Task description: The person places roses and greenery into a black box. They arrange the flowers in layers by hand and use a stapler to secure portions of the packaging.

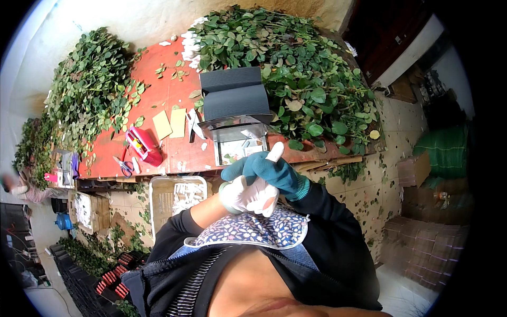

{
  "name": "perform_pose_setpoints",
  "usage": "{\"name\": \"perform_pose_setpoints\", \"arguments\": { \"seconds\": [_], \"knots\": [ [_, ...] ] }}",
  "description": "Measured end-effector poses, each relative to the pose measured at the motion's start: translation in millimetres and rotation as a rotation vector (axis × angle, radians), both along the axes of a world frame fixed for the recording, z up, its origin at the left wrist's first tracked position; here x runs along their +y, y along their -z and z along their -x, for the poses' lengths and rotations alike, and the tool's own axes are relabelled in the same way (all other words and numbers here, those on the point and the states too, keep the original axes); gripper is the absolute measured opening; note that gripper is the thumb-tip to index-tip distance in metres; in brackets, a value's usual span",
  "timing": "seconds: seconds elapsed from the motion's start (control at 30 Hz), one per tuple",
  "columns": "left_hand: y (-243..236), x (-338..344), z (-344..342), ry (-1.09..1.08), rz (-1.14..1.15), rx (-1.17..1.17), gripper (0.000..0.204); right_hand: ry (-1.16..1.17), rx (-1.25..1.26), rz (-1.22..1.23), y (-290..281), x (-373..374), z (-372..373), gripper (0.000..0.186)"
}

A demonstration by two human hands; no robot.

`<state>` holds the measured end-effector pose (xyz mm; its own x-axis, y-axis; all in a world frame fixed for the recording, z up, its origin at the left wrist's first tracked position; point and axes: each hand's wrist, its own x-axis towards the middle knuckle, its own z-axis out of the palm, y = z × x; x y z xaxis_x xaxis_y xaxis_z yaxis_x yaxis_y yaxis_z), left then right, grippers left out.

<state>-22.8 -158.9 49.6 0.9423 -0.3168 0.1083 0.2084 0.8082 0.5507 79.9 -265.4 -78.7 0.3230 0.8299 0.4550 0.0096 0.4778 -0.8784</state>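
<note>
At 6 o'clock of the black stand (235, 101), L hand (247, 197) in its white glove (231, 196) meets the teal-gloved R hand (273, 170), can't tell what, if anything, either grips; if adjusting fit, prob. best tug snug, fingertip by fingertip, w/o yanking.

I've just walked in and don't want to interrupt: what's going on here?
The white-gloved left hand and teal-gloved right hand are together in front of a dark grey ridged stand on a red-topped table. Whether they hold anything small between them can't be told. One large heap of leafy green foliage lies right of the stand, another to its left.
</note>
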Motion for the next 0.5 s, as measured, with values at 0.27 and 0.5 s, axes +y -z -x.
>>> {"name": "perform_pose_setpoints", "arguments": {
  "seconds": [0.27,0.5],
  "knots": [
    [20,19,0,0.041,0.11,-0.071,0.111,-0.221,0.835,-0.086,-112,24,-5,0.052],
    [37,15,6,-0.003,0.345,-0.044,0.102,-0.17,0.467,-0.002,-108,31,7,0.037]
  ]
}}
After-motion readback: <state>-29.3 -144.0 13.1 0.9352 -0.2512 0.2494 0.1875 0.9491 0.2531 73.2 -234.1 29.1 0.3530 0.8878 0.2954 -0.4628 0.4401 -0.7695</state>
